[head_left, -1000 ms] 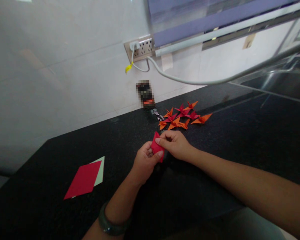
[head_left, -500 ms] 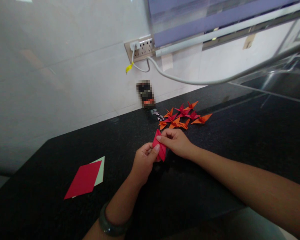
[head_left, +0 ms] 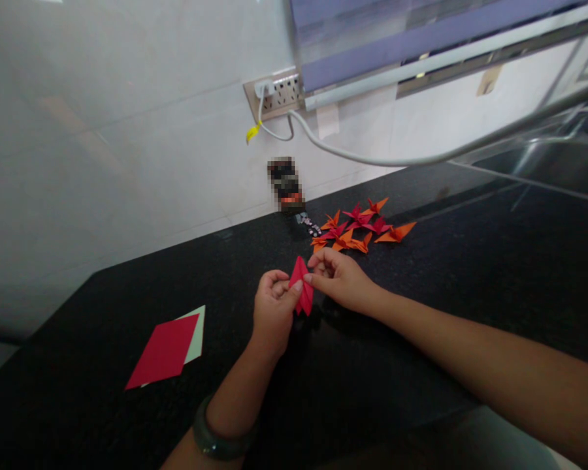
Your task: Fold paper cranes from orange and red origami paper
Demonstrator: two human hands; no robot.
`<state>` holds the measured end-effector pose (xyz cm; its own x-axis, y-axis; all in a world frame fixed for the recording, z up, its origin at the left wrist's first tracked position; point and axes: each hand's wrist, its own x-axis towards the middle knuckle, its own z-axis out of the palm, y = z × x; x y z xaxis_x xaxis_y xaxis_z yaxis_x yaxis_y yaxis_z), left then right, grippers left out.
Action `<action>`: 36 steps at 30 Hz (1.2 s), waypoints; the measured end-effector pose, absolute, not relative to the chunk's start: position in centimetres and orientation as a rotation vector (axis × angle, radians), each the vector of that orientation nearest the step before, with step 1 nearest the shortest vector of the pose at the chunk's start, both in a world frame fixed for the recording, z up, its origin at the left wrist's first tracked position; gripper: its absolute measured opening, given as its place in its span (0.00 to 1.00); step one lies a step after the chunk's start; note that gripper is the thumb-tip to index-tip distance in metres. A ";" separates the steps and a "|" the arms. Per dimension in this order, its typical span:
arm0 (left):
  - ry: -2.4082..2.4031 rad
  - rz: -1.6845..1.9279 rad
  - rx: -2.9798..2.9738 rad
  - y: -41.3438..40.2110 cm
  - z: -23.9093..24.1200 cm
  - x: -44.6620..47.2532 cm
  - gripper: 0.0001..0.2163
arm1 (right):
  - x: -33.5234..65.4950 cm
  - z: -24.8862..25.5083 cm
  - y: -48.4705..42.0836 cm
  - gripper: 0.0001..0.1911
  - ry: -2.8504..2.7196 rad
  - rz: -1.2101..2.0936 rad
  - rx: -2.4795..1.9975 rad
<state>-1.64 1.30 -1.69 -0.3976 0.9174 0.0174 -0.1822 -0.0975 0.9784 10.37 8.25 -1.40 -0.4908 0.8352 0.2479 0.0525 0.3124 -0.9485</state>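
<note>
A small folded piece of red paper (head_left: pixel 302 292) stands between my two hands above the black counter (head_left: pixel 421 307). My left hand (head_left: pixel 273 312) is closed and pinches its left side with thumb and forefinger. From the right, my right hand (head_left: pixel 340 279) pinches its upper edge with curled fingers. A dark bangle sits on my left wrist (head_left: pixel 219 438). Just beyond my right hand lies a cluster of several finished red and orange origami cranes (head_left: pixel 360 228).
A flat red paper sheet (head_left: pixel 163 352) lies on a pale green one (head_left: pixel 196 335) at the counter's left. A blurred dark object (head_left: pixel 286 185) stands against the white wall under a socket strip (head_left: pixel 277 95), from which a white cable (head_left: pixel 396 156) runs right.
Both hands have shifted slightly left and up with the red paper. The paper now shows as a narrower, more pointed shape than a second ago.
</note>
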 end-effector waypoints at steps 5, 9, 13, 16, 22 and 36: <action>1.318 1.589 0.899 1.3 -1.6 -1.6 0.13 | 10.4 -1.4 8.3 0.04 -1.889 1.247 -0.828; 1.325 1.576 0.901 1.3 -1.9 -1.8 0.13 | 10.3 -1.4 8.1 0.03 -1.938 1.232 -0.813; 1.324 1.567 0.904 1.3 -2.0 -1.9 0.15 | 10.3 -1.5 8.1 0.03 -1.944 1.250 -0.815; 1.326 1.563 0.897 1.3 -1.8 -1.8 0.14 | 10.3 -1.6 8.0 0.03 -1.978 1.215 -0.800; 1.339 1.556 0.865 1.3 -1.8 -1.8 0.14 | 10.4 -1.6 8.0 0.03 -2.012 1.160 -0.751; 1.323 1.500 0.938 1.3 -1.9 -1.7 0.18 | 10.4 -2.0 8.5 0.06 -1.815 1.192 -0.780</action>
